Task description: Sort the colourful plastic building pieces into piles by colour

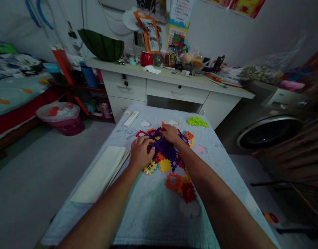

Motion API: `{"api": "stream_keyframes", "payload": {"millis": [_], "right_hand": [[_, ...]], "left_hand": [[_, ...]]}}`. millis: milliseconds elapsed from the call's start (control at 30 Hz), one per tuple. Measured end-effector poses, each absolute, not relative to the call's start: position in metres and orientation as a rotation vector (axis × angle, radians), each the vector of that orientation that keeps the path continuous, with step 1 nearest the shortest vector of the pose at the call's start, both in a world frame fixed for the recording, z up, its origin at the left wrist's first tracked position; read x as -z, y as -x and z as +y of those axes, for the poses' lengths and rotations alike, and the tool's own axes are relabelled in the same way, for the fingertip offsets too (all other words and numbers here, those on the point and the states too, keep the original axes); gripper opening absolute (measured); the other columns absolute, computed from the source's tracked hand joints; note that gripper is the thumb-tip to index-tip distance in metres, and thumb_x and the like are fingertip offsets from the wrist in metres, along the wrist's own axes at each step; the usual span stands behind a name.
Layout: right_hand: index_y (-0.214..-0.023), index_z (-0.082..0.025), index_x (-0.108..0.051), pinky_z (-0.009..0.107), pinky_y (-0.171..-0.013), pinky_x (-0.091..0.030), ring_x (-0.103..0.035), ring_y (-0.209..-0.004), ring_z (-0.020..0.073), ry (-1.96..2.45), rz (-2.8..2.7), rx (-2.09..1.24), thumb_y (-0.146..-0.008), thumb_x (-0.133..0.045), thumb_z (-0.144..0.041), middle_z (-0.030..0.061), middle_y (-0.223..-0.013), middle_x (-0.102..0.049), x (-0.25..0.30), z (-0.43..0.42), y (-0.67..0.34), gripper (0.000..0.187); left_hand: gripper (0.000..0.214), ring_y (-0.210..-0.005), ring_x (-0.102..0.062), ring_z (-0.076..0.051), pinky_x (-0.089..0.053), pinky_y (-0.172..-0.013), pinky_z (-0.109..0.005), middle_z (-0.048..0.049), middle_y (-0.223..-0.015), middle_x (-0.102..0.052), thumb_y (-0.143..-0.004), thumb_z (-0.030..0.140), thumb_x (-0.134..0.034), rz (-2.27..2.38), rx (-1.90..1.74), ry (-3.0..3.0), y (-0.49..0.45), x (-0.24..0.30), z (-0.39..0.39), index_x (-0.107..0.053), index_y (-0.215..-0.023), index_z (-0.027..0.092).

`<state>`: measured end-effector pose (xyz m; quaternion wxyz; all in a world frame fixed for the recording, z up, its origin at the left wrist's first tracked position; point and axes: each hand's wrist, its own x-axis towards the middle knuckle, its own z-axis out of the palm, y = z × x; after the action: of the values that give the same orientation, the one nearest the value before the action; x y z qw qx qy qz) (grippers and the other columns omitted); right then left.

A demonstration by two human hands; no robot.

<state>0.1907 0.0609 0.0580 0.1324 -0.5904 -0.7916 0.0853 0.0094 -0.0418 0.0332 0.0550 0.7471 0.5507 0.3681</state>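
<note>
Plainly, one heap of purple notched pieces (pixel 162 147) (too jumbled to count) lies mid-way along the desk (pixel 151 214). At its left edge, the left hand (pixel 142 152) is wide, thumb apart from fingers; the right hand (pixel 170 133) rests on its far side, fingertips hidden, grip impossible to tell. Farther out lie one green pile (pixel 197 121), one white box (pixel 131 119) and one folded cream sheet (pixel 99 173).

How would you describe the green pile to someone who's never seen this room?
Find the cloth-covered table before the white desk. The green pile lies near the table's far right corner, right of the right hand. It is all lime, unlike the mixed-colour pieces nearby.
</note>
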Motion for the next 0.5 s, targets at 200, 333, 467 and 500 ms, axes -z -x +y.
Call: {"api": "stream_keyframes", "payload": {"millis": [200,333,467,500], "right_hand": [[-0.105,-0.017,-0.067,0.035,-0.095,-0.044,-0.058,-0.104,0.0194,1.278,-1.946,-0.489,-0.076,-0.043,-0.013,0.0076,-0.111,-0.066,-0.07,0.039,-0.214,0.038],[-0.099,-0.018,-0.067,0.028,-0.074,-0.047,-0.058,-0.074,0.0146,1.344,-1.894,-0.707,-0.076,-0.046,-0.015,0.002,-0.091,-0.068,-0.073,0.009,-0.227,0.032],[-0.102,-0.018,-0.065,0.028,-0.071,-0.047,-0.057,-0.072,0.0142,1.398,-1.951,-0.706,-0.078,-0.045,-0.014,0.0022,-0.091,-0.068,-0.07,-0.011,-0.239,0.031],[-0.102,-0.018,-0.065,0.029,-0.074,-0.048,-0.059,-0.076,0.0153,1.419,-1.969,-0.668,-0.078,-0.045,-0.013,0.0033,-0.093,-0.068,-0.069,-0.014,-0.243,0.032]], "left_hand": [[0.036,-0.119,-0.049,-0.032,-0.037,-0.102,-0.049,-0.0105,-0.127,-0.056,-0.08,0.038,-0.062,1.746,-0.997,-2.285,-0.009,-0.022,-0.039,-0.062,-0.113,0.023],[0.047,-0.121,-0.046,-0.034,-0.037,-0.101,-0.051,-0.0126,-0.129,-0.054,-0.079,0.046,-0.063,1.734,-0.911,-2.328,-0.012,-0.018,-0.041,-0.06,-0.12,0.023],[0.05,-0.127,-0.041,-0.034,-0.033,-0.105,-0.053,-0.0108,-0.133,-0.054,-0.079,0.047,-0.063,1.621,-0.873,-2.409,-0.014,-0.02,-0.045,-0.058,-0.124,0.026],[0.05,-0.129,-0.04,-0.034,-0.032,-0.106,-0.054,-0.0109,-0.134,-0.053,-0.08,0.047,-0.063,1.585,-0.853,-2.433,-0.015,-0.021,-0.046,-0.058,-0.125,0.025]]}}
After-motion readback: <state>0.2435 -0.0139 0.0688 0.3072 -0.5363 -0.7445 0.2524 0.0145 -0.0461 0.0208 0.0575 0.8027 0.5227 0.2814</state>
